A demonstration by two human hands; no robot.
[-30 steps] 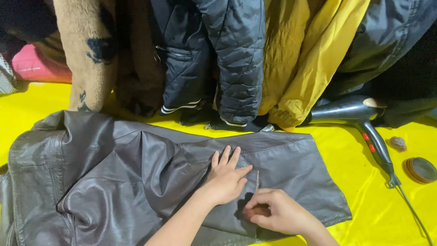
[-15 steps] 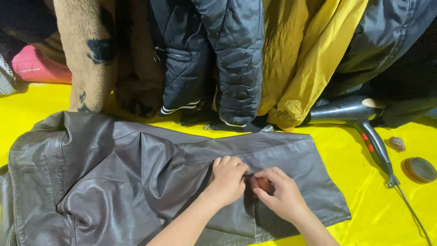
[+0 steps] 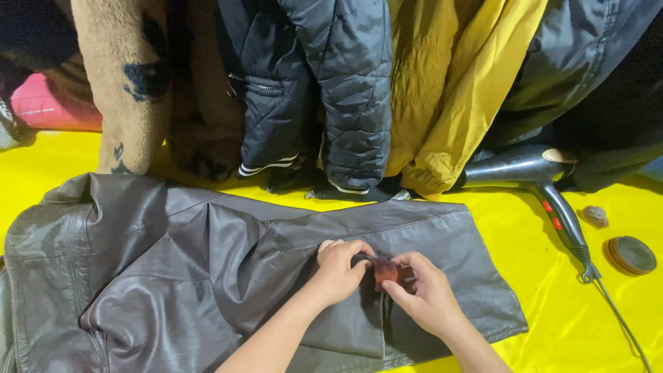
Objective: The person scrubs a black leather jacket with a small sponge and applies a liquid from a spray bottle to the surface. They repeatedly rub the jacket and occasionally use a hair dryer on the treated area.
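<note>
Both hands are meeting at the lower middle of the frame, over a dark grey leather jacket (image 3: pixel 207 276) that is lying spread across the yellow tabletop (image 3: pixel 545 304). Left hand (image 3: pixel 338 269) is curling its fingers, pressing and pinching the leather by a seam. Right hand (image 3: pixel 421 293) is gripping a small reddish-brown object (image 3: pixel 387 273) between thumb and fingers, holding it against the jacket just beside the left fingertips. Along the top of the frame, a tan coat (image 3: pixel 124 83), a dark quilted jacket (image 3: pixel 324 90) and a yellow jacket (image 3: pixel 449 90) are hanging. At the right, a grey hair dryer (image 3: pixel 532 173) is lying, with a round brown lid (image 3: pixel 630 254) near it
</note>
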